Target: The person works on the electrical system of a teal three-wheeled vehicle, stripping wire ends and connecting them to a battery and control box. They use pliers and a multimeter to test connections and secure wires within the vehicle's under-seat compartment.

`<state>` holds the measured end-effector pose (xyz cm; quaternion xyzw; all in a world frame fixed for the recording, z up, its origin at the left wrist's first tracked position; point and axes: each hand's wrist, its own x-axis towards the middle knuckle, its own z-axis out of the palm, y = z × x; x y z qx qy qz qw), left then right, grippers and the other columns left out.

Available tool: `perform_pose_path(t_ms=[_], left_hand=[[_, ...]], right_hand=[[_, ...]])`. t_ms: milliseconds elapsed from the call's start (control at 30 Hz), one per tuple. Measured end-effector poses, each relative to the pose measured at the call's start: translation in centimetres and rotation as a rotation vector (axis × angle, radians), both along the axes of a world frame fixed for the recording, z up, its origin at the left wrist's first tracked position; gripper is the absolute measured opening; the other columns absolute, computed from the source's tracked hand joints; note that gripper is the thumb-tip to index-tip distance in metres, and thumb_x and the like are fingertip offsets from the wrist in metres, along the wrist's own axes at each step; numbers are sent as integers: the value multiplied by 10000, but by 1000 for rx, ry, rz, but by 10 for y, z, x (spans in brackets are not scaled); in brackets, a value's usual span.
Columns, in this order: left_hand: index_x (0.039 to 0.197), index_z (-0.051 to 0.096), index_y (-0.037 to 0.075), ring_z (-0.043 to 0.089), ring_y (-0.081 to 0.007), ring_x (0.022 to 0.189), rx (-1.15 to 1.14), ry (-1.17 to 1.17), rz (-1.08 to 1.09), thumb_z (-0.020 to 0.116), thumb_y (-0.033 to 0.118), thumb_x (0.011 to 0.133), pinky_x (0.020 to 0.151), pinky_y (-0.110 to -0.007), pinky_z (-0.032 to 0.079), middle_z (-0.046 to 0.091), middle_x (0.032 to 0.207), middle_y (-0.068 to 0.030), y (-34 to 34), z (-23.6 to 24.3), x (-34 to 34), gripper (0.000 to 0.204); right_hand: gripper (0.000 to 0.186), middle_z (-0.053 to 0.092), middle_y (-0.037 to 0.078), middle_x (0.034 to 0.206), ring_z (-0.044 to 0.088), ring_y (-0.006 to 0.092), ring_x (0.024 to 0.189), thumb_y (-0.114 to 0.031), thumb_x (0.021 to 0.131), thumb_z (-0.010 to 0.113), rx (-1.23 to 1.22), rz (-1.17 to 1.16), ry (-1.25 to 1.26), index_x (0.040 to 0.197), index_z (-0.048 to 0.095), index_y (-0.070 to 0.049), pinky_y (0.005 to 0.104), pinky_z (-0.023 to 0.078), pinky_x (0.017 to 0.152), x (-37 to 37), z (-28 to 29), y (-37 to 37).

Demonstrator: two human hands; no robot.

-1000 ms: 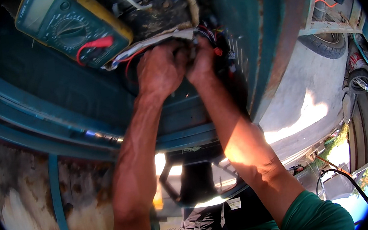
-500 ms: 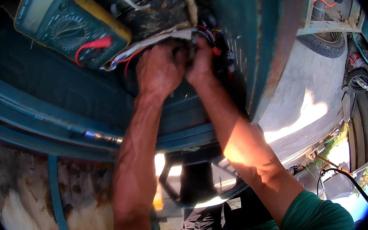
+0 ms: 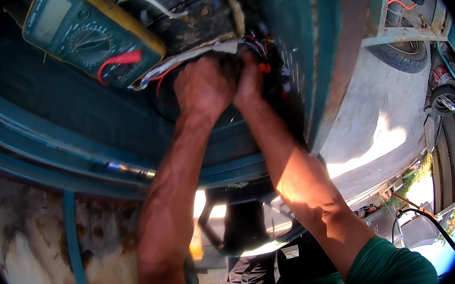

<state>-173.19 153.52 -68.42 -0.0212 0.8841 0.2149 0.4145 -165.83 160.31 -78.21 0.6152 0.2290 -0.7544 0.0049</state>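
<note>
My left hand (image 3: 204, 85) and my right hand (image 3: 248, 80) are side by side inside a dark teal metal compartment (image 3: 123, 112). The fingers of both curl inward over something dark that I cannot make out; shadow and the hands themselves hide it. Just past the right hand is a bundle of thin coloured wires (image 3: 254, 43) with a red connector (image 3: 265, 68). Left of my left hand, a red wire (image 3: 161, 79) loops down. A multimeter (image 3: 90, 42) in a yellow case lies to the upper left, a red probe plug (image 3: 127, 58) on its front.
A dark, dirty block (image 3: 197, 25) with a white cable (image 3: 153, 4) sits beyond my hands. The compartment's rusty teal wall (image 3: 333, 34) rises on the right. Outside it are concrete ground (image 3: 360, 121) and a wheel (image 3: 406, 57). A stained panel (image 3: 25, 238) lies at lower left.
My left hand has shifted slightly to the right, closer to my right hand. The multimeter and compartment sit marginally further right and lower in the picture.
</note>
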Motion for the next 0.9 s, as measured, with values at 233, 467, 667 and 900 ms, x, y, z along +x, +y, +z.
perform_pose_path(t_ms=[233, 467, 667, 900], left_hand=[[998, 724, 52, 654, -431, 879, -31, -25, -71, 585, 360, 891, 812, -501, 506, 677, 907, -259, 2, 3, -3, 354], [957, 714, 60, 667, -420, 858, -44, 17, -190, 575, 389, 890, 790, -498, 524, 684, 868, -253, 3, -5, 1, 363], [1020, 689, 88, 684, -407, 799, -94, -25, -342, 568, 349, 886, 725, -497, 546, 694, 846, -232, 4, -6, 1, 317], [1043, 664, 111, 689, -399, 783, -35, 60, -326, 560, 319, 883, 697, -490, 553, 697, 826, -221, 6, -10, 4, 282]], right_hand=[[414, 609, 76, 1124, 589, 213, 1028, -368, 935, 574, 7, 6, -94, 1213, 582, -62, 357, 501, 870, 6, -8, -3], [384, 601, 87, 1158, 583, 226, 1067, -318, 949, 544, -121, -79, 38, 1232, 565, -59, 372, 484, 938, 11, -17, -4], [422, 594, 120, 1235, 563, 252, 1143, -365, 999, 427, -373, -157, 100, 1242, 560, -46, 381, 432, 1018, 9, -8, -3], [430, 596, 133, 1239, 553, 265, 1167, -368, 1031, 361, -450, -213, 84, 1238, 550, -42, 388, 414, 1040, 3, -5, 1]])
